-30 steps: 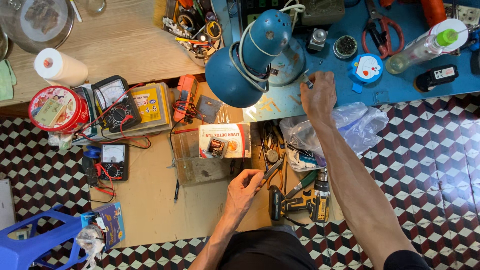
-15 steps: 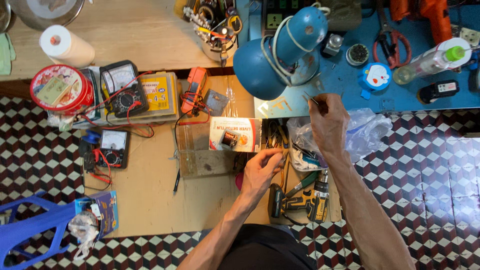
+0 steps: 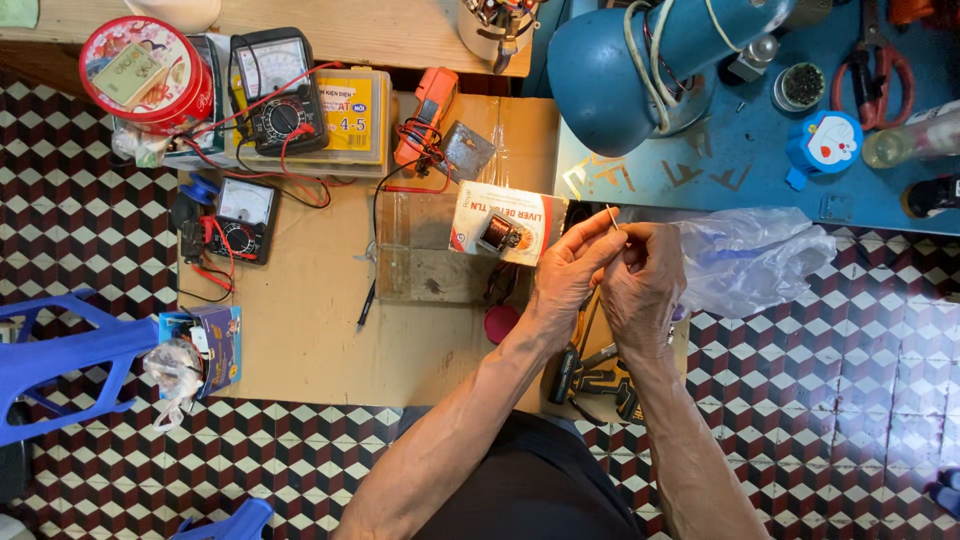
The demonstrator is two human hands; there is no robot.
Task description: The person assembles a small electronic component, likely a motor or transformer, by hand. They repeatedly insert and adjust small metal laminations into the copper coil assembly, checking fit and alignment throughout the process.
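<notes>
Two hands meet just right of the small white-and-red carton (image 3: 506, 224), where our left hand (image 3: 562, 282) and right hand (image 3: 642, 285) press fingertips together, pinching a thin wire (image 3: 611, 216) whose tip pokes up above them.

Cardboard sheet (image 3: 300, 320) under 2 multimeters (image 3: 238, 222)

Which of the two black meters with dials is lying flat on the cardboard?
The smaller meter on the left lies on the cardboard; the larger meter rests higher up on the yellow box.
</notes>
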